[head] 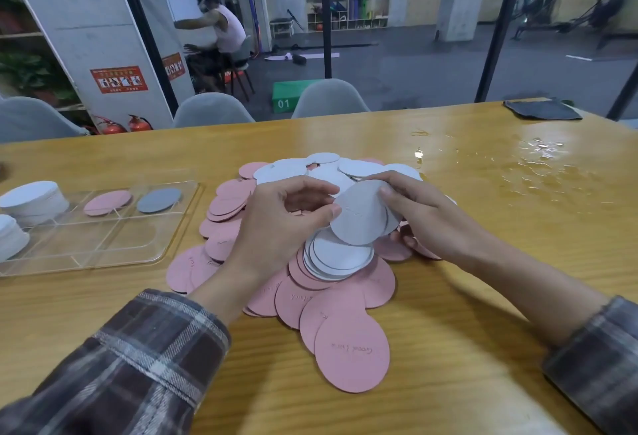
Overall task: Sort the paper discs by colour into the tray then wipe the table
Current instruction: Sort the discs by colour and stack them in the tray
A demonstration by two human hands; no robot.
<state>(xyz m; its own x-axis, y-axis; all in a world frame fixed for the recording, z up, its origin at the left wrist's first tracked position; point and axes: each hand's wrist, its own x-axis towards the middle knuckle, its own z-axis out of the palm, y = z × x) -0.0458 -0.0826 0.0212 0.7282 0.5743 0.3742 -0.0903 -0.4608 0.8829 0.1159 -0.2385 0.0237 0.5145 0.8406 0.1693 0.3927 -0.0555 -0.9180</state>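
Over the yellow wooden bench (483, 262), the left grip (286, 224) and right grip (424, 213) together pinch one pale grey round paper disc (359, 217); the clear compartmented plastic tray (103, 245) lies leftward, nearer the left grip.

Three grey chairs (212, 108) in a row, only the backs visible. Two red fire extinguishers (139, 123) at base of pillar (86, 20); red sign (119, 79) on pillar face. Green box (288, 94) marked "01" on floor (414, 65). Seated person (224, 31) further back. Cubby shelf (348, 10) against rear wall.
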